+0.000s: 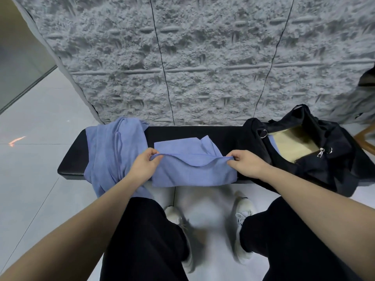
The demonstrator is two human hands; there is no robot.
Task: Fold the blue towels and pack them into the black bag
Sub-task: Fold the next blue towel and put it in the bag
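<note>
Towel (192,169) lies mid-bench (203,132), long axis left-right, straight ahead of both hands. L hand (145,166) pinches its raised edge at the left end, R hand (246,164) at the right; hands apart. Bag (304,151) sits open to the right, nearer R hand; prob a towel already inside. Unfolded pile (109,151) on the left.

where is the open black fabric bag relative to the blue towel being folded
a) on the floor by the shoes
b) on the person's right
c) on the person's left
b: the black bag sits on the bench's right end, beside the right hand pinching the blue towel.
</note>
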